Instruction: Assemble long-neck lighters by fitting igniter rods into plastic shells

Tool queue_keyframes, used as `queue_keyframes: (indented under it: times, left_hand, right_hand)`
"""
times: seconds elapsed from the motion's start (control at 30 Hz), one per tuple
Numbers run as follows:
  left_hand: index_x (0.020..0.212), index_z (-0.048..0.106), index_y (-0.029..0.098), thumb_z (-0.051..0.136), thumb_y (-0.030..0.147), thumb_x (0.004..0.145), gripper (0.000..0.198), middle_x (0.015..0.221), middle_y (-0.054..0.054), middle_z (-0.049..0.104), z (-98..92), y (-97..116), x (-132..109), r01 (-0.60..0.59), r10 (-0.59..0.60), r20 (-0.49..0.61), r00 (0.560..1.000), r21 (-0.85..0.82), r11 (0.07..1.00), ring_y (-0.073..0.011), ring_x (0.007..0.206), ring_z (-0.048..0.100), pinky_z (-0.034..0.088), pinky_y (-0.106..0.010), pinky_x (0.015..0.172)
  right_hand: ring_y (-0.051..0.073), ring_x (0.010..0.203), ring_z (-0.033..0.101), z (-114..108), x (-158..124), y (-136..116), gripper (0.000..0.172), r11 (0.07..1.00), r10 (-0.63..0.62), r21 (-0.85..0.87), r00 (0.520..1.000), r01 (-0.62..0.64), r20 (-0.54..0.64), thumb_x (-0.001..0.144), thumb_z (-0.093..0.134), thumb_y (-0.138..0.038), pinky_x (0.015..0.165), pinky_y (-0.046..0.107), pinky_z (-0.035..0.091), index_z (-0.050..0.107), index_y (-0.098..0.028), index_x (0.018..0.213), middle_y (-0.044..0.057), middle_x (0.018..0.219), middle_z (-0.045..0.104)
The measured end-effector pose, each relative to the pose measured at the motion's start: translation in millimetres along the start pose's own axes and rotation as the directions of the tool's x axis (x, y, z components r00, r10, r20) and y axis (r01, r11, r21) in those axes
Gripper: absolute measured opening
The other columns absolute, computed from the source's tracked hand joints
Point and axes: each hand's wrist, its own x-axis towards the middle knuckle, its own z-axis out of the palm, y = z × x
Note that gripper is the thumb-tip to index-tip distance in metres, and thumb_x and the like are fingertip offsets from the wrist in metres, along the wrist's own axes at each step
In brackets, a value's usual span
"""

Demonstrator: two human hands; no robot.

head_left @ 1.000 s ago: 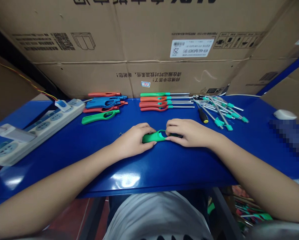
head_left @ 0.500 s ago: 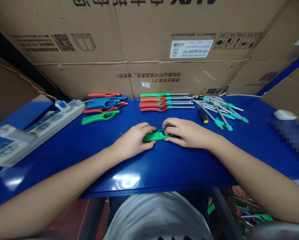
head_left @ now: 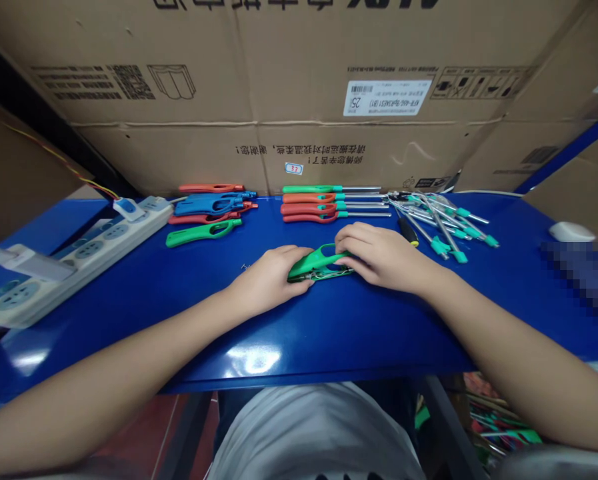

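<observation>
The green handle [head_left: 320, 260] lies near the middle of the blue surface [head_left: 179, 293], its long axis running left to right and its right end tipped up a little toward the far edge. It is a slim, glossy green plastic shell with an oval finger opening, and thin metal parts show beneath it. The left hand [head_left: 269, 277] has its grip closed on the left end, and the right hand [head_left: 383, 257] has its grip closed over the right end, while a row of finished lighters [head_left: 323, 203] lies nearer the far edge.
</observation>
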Motion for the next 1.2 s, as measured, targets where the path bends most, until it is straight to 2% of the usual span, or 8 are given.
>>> queue_keyframes:
  times: [0.2, 0.37, 0.43, 0.57, 0.77, 0.97, 1.07, 1.2]
  left_hand:
    - [0.138, 0.055, 0.015, 0.077, 0.029, 0.084, 0.06, 0.133, -0.011, 0.066, -1.2, -4, 0, 0.034, -0.034, 0.001, 0.999, -0.046, 0.998, -0.0262, 0.119, 0.064, 0.051, -0.04, 0.105]
    - [0.15, 0.042, 0.02, 0.081, 0.031, 0.08, 0.081, 0.133, -0.012, 0.061, -3.3, -5, -2, 0.084, -0.086, -0.029, 0.996, -0.065, 0.994, -0.0218, 0.102, 0.068, 0.056, -0.037, 0.094]
    - [0.152, 0.038, 0.024, 0.08, 0.034, 0.081, 0.083, 0.137, -0.011, 0.055, -4.9, -3, -3, 0.07, -0.072, -0.034, 0.997, -0.053, 0.996, -0.0224, 0.106, 0.066, 0.055, -0.038, 0.097]
    - [0.148, 0.042, 0.024, 0.075, 0.039, 0.086, 0.072, 0.144, -0.01, 0.05, -7.6, 1, -4, -0.014, 0.017, -0.044, 0.999, 0.083, 0.996, -0.0293, 0.127, 0.054, 0.047, -0.046, 0.11]
    - [0.128, 0.06, 0.018, 0.064, 0.035, 0.094, 0.038, 0.125, -0.01, 0.063, -8.5, 9, -7, -0.12, 0.11, 0.057, 0.992, 0.22, 0.968, -0.0283, 0.114, 0.058, 0.05, -0.045, 0.101]
    - [0.113, 0.066, 0.017, 0.057, 0.023, 0.098, 0.019, 0.108, -0.009, 0.069, -7.2, 12, -7, -0.107, 0.089, 0.103, 0.991, 0.183, 0.977, -0.025, 0.105, 0.062, 0.053, -0.04, 0.092]
    - [0.112, 0.067, 0.016, 0.059, 0.019, 0.097, 0.017, 0.104, -0.008, 0.072, -5.7, 10, -6, -0.09, 0.079, 0.084, 0.993, 0.144, 0.985, -0.0243, 0.102, 0.063, 0.053, -0.038, 0.091]
    - [0.111, 0.068, 0.016, 0.06, 0.017, 0.096, 0.017, 0.103, -0.008, 0.073, -4.9, 7, -4, -0.086, 0.079, 0.068, 0.995, 0.115, 0.99, -0.0237, 0.101, 0.064, 0.051, -0.037, 0.091]
  right_hand:
    - [0.025, 0.096, 0.063, -11, -6, 16, 0.018, 0.994, 0.104, 0.019, 0.99, -0.106, 0.091, 0.1, 0.05, -0.031, 0.081, 0.036, 0.049, 0.061, -0.016, 0.1, 0.012, 0.105, 0.066]
    - [0.024, 0.09, 0.063, -16, -11, 26, 0.018, 0.978, 0.206, -0.01, 0.962, -0.207, 0.179, 0.1, 0.05, -0.032, 0.077, 0.034, 0.046, 0.062, -0.017, 0.098, 0.011, 0.101, 0.066]
    - [0.024, 0.087, 0.062, -16, -13, 29, 0.018, 0.97, 0.243, -0.035, 0.946, -0.241, 0.216, 0.099, 0.051, -0.032, 0.075, 0.033, 0.045, 0.062, -0.017, 0.096, 0.01, 0.099, 0.065]
    - [0.023, 0.085, 0.062, -13, -14, 31, 0.016, 0.956, 0.291, -0.057, 0.913, -0.286, 0.287, 0.097, 0.056, -0.031, 0.072, 0.032, 0.044, 0.065, -0.018, 0.092, 0.009, 0.097, 0.066]
    - [0.024, 0.094, 0.062, -11, -10, 22, 0.022, 0.955, 0.246, 0.119, 0.949, -0.273, 0.198, 0.094, 0.061, -0.038, 0.078, 0.032, 0.045, 0.067, -0.018, 0.103, 0.01, 0.103, 0.066]
    - [0.015, 0.07, 0.056, -1, -7, 14, 0.021, 0.863, 0.206, 0.379, 0.918, -0.333, 0.338, 0.092, 0.064, -0.038, 0.064, 0.026, 0.04, 0.067, -0.018, 0.088, 0.003, 0.08, 0.065]
    - [0.013, 0.06, 0.049, 5, -6, 14, 0.024, 0.81, 0.273, 0.424, 0.9, -0.406, 0.341, 0.089, 0.067, -0.04, 0.059, 0.025, 0.035, 0.067, -0.017, 0.081, 0.0, 0.067, 0.06]
    - [0.01, 0.054, 0.044, 3, -4, 12, 0.026, 0.73, 0.351, 0.434, 0.834, -0.528, 0.425, 0.084, 0.071, -0.041, 0.057, 0.025, 0.034, 0.067, -0.016, 0.079, -0.004, 0.059, 0.055]
